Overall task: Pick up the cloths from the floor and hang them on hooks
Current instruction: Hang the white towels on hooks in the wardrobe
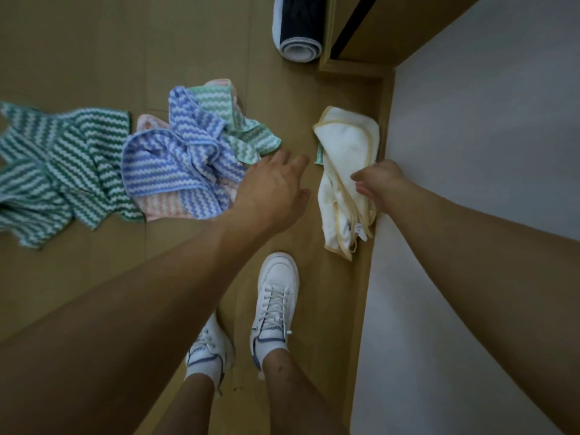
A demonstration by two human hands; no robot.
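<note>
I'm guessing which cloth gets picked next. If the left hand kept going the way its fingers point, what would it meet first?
Probably the light green striped cloth at the pile's right edge: the left hand is open, fingers aimed up the frame just beside it. Height above the floor is unclear, so it might pass onto bare floor.

A home — wood floor (94,42), scattered cloths (175,161), rolled mat (298,23).
</note>
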